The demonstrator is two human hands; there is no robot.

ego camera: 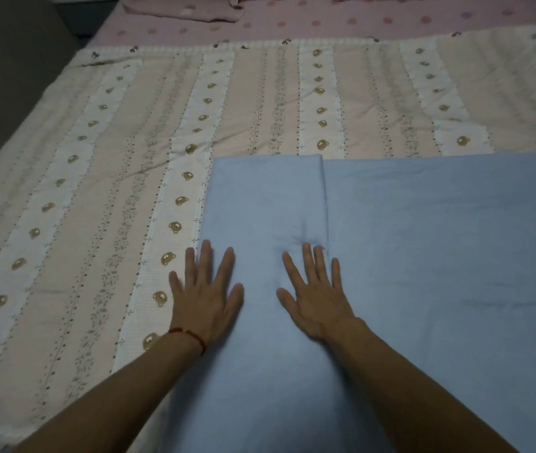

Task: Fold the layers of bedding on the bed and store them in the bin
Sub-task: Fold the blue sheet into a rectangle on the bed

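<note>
A light blue sheet (423,256) lies partly folded on the bed, with a narrower folded flap on its left part. My left hand (206,295) lies flat with straight, spread fingers across the sheet's left edge, half on the quilt. My right hand (315,295) presses flat on the folded flap near its right edge, where the cloth puckers at the fingertips. Under the sheet spreads a cream and pink striped quilt (96,207) printed with small bears.
A pink dotted sheet (325,21) covers the head of the bed, with folded pink bedding (181,9) at the top left. Dark floor and furniture (5,60) lie beyond the bed's left side. No bin is in view.
</note>
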